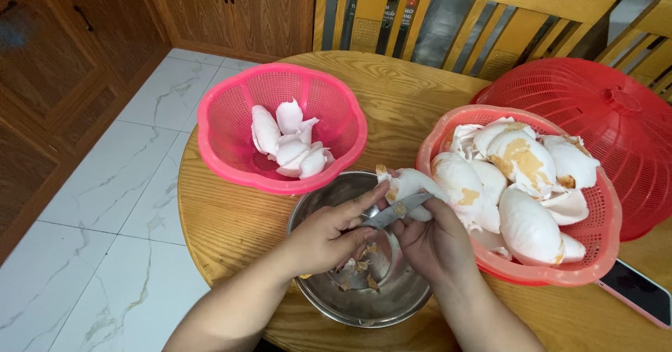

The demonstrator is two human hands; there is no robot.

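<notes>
The left hand (323, 238) is closing around the handle of a small knife (392, 210), thumb stretched along the top, and is drawing the blade across a white piece of coconut flesh (409, 184). The right hand (434, 243) is cupping that piece from below, fingers curled snugly about it, holding it over a steel bowl (364, 303). Brown shavings (364, 268) are lying in the bottom of the bowl, under the hands.

Judging by this, the peeling of the brown skin off this piece is under way: a brown patch is showing at its upper end, so the piece looks only partly cleaned. The next stroke seems to call for turning the piece in the right hand so the remaining skin is facing the blade, while keeping the thumb clear of the edge.

Just beside the right hand, an orange-pink basket (546, 271) is holding large pieces with brown patches on them. Behind the bowl, a pink basket (231, 156) is holding smaller clean white pieces. A red mesh cover (616, 128) is sitting behind the first basket, and a phone (640, 292) is lying at the edge of the round wooden table (231, 219).
</notes>
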